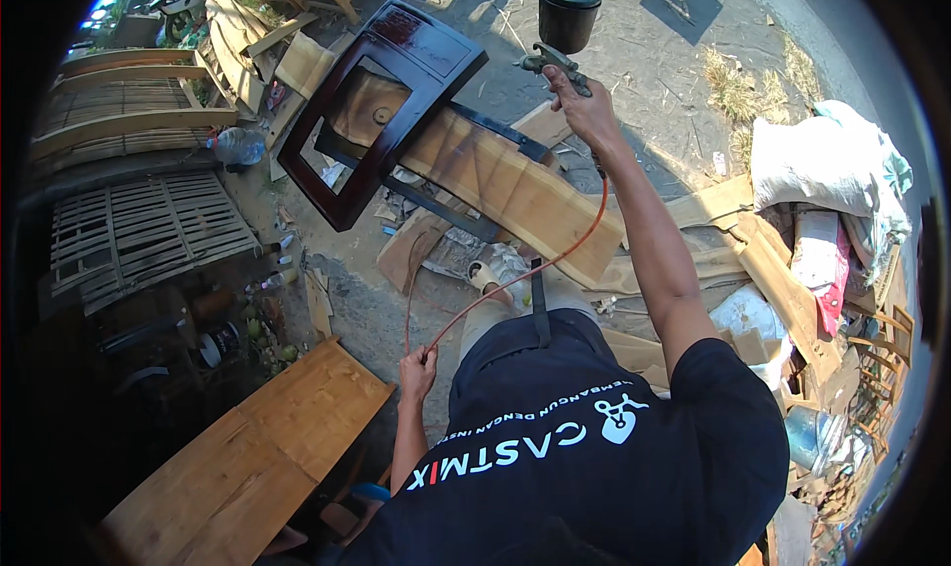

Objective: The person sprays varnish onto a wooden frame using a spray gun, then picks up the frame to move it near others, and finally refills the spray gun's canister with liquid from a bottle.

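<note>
My right hand [586, 112] is wrapped round the handle of a spray gun [551, 63] with a dark paint cup [569, 19]. It is raised to the right of a wooden frame panel [428, 49], glossy dark red-brown, with a large opening. That panel lies tilted across a broad plank [495, 178], apart from the gun. From beneath the gun an orange-red air hose [535, 267] curves down to my left hand [417, 370], whose fingers are closed on it in front of my waist. A loop of the hose hangs beyond the left hand.
A wooden tabletop [260, 445] stands at the lower left, near my left arm. Slatted bamboo panels [149, 231] and a plastic bottle [238, 146] lie further left. White sacks [807, 165] and scrap boards [783, 294] pile up on the right. A road edge [842, 41] runs behind.
</note>
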